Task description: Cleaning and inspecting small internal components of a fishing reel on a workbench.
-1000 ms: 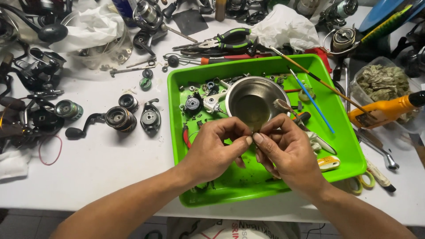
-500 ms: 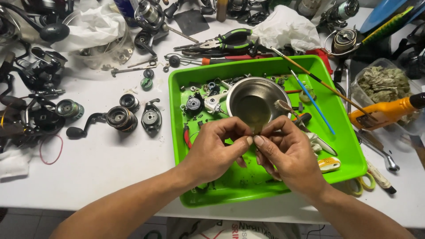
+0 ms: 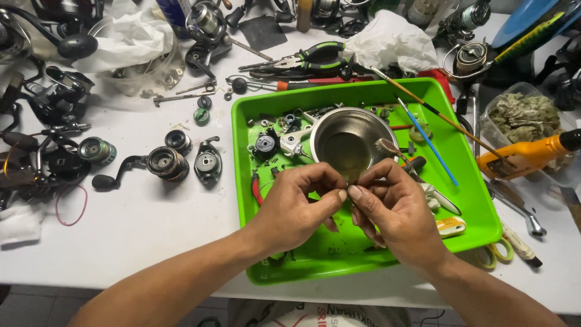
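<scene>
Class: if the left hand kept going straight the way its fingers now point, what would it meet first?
The left hand points rightward, so it would first meet the right hand, whose fingertips already look pressed against it over the green tray. Depth is hard to judge.

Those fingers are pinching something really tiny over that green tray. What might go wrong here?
1. The small part pinched between the left hand and right hand might slip and vanish among the loose bits in the green tray.
2. A wrist could nudge the metal bowl just beyond the fingertips.
3. The thin brush lying across the tray rim looks easy to knock off.
</scene>
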